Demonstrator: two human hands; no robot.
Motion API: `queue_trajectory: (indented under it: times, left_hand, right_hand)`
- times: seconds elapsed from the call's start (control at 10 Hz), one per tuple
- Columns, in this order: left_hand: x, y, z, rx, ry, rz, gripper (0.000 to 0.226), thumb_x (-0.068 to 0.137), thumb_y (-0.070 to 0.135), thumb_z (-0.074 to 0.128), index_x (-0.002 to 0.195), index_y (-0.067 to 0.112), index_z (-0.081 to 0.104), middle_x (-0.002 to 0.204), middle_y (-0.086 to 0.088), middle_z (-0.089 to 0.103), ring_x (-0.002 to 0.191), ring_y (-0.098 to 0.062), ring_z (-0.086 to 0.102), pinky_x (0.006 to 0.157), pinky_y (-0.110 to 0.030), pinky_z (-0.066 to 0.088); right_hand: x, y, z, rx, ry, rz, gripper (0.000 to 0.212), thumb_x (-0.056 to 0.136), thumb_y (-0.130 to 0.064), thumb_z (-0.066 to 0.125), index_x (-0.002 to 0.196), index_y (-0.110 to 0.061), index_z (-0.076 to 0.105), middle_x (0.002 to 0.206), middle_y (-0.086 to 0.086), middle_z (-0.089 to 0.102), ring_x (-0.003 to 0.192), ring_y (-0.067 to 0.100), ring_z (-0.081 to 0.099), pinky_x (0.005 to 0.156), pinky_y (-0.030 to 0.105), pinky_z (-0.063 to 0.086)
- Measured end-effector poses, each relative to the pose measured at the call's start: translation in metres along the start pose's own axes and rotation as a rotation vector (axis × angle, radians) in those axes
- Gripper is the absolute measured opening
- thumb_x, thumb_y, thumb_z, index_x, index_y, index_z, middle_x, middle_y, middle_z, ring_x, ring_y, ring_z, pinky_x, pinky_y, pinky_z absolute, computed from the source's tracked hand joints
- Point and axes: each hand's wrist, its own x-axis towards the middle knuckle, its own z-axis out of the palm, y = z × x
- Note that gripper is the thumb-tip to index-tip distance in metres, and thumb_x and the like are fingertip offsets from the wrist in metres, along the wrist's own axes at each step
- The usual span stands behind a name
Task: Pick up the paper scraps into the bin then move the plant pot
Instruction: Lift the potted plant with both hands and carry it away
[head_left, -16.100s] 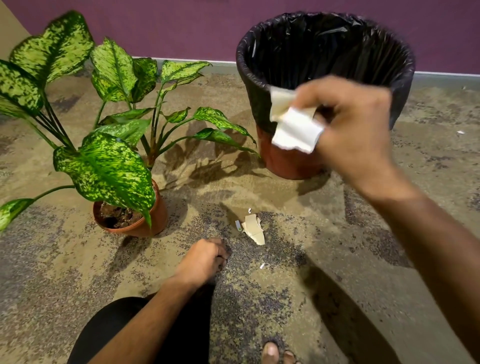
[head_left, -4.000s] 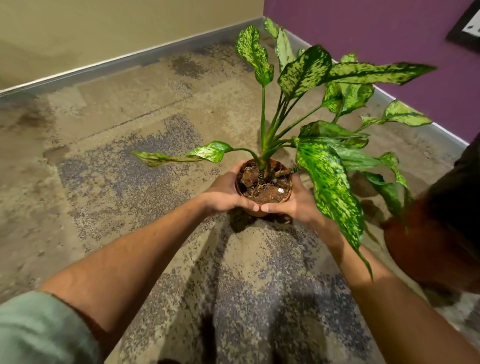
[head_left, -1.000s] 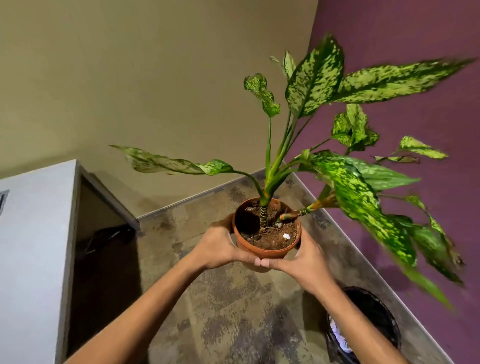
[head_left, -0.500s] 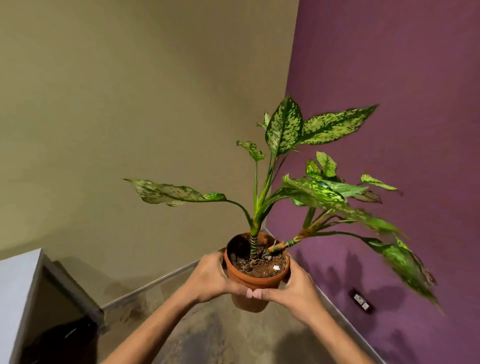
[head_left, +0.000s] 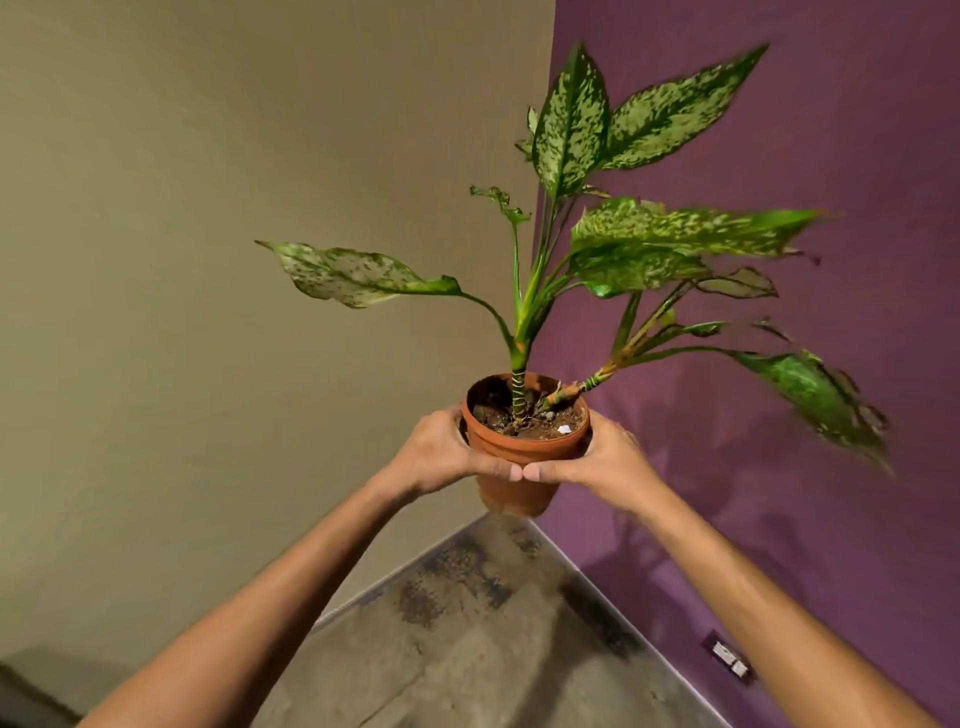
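A terracotta plant pot (head_left: 511, 491) with a speckled green leafy plant (head_left: 571, 130) is held high in the air, in front of the room's corner. My left hand (head_left: 441, 452) wraps the pot's left side and my right hand (head_left: 597, 457) wraps its right side, thumbs meeting at the front. A tiny white paper scrap (head_left: 564, 429) lies on the soil. The bin and the other scraps are out of view.
A beige wall (head_left: 208, 260) stands on the left and a purple wall (head_left: 857, 467) on the right, meeting behind the plant. Mottled carpet floor (head_left: 467, 623) lies far below. A small wall socket (head_left: 727, 657) sits low on the purple wall.
Both hands have lifted the pot from the floor to chest height and carried it towards the corner. The view has tilted up; the bin and the white cabinet have left the frame.
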Motion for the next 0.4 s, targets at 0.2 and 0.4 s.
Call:
queue_trajectory:
  times: [0.2,0.4]
  left_hand:
    - [0.090,-0.034,0.004,-0.068,-0.054,-0.038,0.088,0.043,0.028,0.094,0.122,0.024,0.055,0.110,0.003,0.069,0.096,-0.017,0.066,0.065,-0.034,0.056]
    - [0.177,-0.116,0.027,-0.130,-0.068,-0.195,0.088,0.047,0.001,0.088,0.124,0.011,0.048,0.100,-0.003,0.068,0.072,-0.010,0.067,0.047,-0.024,0.050]
  right_hand:
    - [0.084,0.052,0.008,0.214,-0.091,0.096,0.083,0.041,-0.033,0.096,0.115,-0.029,0.059,0.108,-0.007,0.071,0.091,0.008,0.065,0.069,0.027,0.051]
    - [0.171,0.138,0.046,0.324,-0.312,0.219,0.052,0.061,0.009,0.083,0.097,-0.019,0.059,0.095,0.002,0.071,0.074,0.009,0.067,0.051,0.025,0.050]
